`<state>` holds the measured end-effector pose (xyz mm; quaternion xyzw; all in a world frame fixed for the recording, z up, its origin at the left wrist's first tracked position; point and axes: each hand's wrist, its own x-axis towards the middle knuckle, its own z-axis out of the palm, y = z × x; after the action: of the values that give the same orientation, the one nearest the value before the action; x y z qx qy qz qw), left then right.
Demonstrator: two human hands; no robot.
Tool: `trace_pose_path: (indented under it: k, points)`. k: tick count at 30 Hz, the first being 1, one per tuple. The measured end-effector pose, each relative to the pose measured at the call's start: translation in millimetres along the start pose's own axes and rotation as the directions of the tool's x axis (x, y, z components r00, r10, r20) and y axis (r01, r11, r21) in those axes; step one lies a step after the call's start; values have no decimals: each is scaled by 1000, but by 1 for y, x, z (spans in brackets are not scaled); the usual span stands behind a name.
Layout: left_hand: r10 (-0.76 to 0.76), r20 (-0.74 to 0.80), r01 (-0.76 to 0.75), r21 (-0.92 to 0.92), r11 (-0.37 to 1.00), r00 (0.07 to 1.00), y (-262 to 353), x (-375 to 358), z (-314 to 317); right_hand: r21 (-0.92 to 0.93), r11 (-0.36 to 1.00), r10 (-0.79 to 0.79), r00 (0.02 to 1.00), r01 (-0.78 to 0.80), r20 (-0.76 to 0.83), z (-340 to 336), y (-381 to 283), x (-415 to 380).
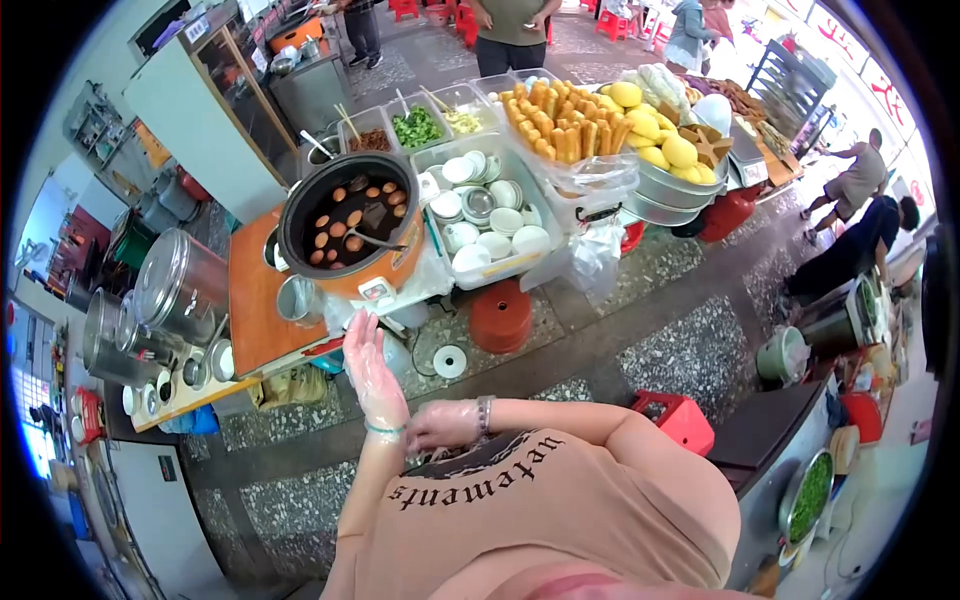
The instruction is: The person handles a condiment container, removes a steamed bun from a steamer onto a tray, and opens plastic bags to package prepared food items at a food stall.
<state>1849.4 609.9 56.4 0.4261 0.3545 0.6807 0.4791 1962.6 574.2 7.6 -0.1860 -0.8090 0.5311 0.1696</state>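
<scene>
My left hand (370, 365) is raised in a clear plastic glove, fingers stretched out and holding nothing. A teal band (386, 429) circles that wrist. My right hand (445, 424), also in a clear glove, has its fingers curled in beside the left wrist, near the glove's cuff; what they pinch is hidden. A beaded bracelet (484, 415) sits on my right wrist. Beyond my left fingertips stands an orange and black pot (375, 272) of eggs in dark broth, with a ladle (375, 240) resting in it. A metal cup (298, 299) is beside the pot.
A plastic tub (497, 268) holds several small white dishes. Behind it are bins of chopped greens (418, 127) and other toppings. Fried dough sticks (565, 120) and yellow buns (680, 151) are piled at right. A red stool (675, 420) stands right; people stand farther off.
</scene>
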Motion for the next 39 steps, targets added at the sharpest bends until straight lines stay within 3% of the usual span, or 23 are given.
trace_pose_path:
  k: [1, 3, 4, 5, 6, 8, 10, 11, 12, 14, 15, 16, 18, 20, 22, 24, 26, 27, 31, 33, 35, 36, 39]
  points:
    - [-4, 3, 3, 77, 997, 1000, 2, 4, -7, 4, 1000, -4, 1000, 4, 10, 0, -2, 3]
    - [13, 72, -30, 245, 969, 997, -1, 12, -31, -125, 981, 138, 986, -149, -93, -12, -6, 9]
    - [21, 57, -34, 249, 968, 998, 4, 9, -39, 19, 977, 211, 934, -215, -288, -9, 1, 8]
    - [-81, 162, 14, 377, 926, 983, 10, 6, -45, 170, 955, 296, 839, -244, -457, -6, 11, 7]
    - [-190, 250, 40, 503, 864, 950, 14, 5, -49, 158, 960, 278, 851, -231, -446, -5, 19, 8]
    - [-192, 354, 28, 419, 907, 915, -2, -5, -55, 426, 898, 223, 727, 106, -650, -5, 28, 9]
    - [-417, 348, 281, 378, 882, 840, -5, -9, -59, 301, 951, 156, 729, 71, -667, -9, 25, 12]
    - [-372, 416, 252, 315, 915, 830, -7, -11, -55, 174, 984, 98, 727, 30, -679, -11, 22, 15]
    - [-324, 480, 227, 250, 941, 815, -9, -14, -54, 172, 985, 92, 738, 34, -669, -13, 18, 21]
    - [-366, 454, 259, 282, 924, 812, -17, -15, -57, 285, 951, 175, 554, 119, -814, -19, 13, 32]
    - [-405, 423, 310, 275, 910, 811, -18, -15, -58, 436, 885, 311, 486, 166, -817, -26, 16, 34]
    - [-403, 416, 310, 273, 910, 815, -14, -11, -56, 449, 867, 340, 406, 213, -848, -34, 17, 37]
    - [-424, 536, 35, 590, 807, 730, -7, -3, -51, 365, 908, 295, 303, 208, -906, -45, 24, 38]
    - [-413, 593, -29, 594, 804, 691, -3, -3, -39, 332, 932, 284, 272, 148, -920, -53, 33, 39]
    - [-572, 578, -39, 722, 691, 582, 10, -2, -20, 345, 931, 303, 269, 124, -914, -59, 34, 39]
    - [-528, 592, -102, 719, 688, 609, 7, -3, -13, 362, 905, 336, 147, 224, -930, -61, 35, 37]
    - [-457, 673, -264, 687, 677, 581, -13, -6, -15, 352, 902, 332, 122, 252, -936, -64, 47, 32]
    - [-340, 740, -376, 613, 695, 580, -20, -10, -14, 352, 904, 336, 105, 244, -936, -66, 48, 30]
    - [-202, 786, -381, 485, 787, 584, -26, -14, -13, 360, 904, 351, 82, 232, -933, -67, 45, 26]
    - [-272, 839, -417, 484, 770, 471, -26, -9, -14, 377, 897, 373, 65, 229, -926, -68, 36, 26]
    - [-275, 859, -417, 461, 783, 433, -27, -9, -15, 449, 847, 450, 67, 285, -890, -66, 32, 23]
    - [-264, 874, -426, 438, 792, 407, -28, -9, -15, 415, 891, 409, 69, 185, -910, -63, 46, 18]
    - [-401, 844, -292, 509, 810, 357, -16, -5, -15, 524, 742, 542, 86, 418, -836, -55, 53, 10]
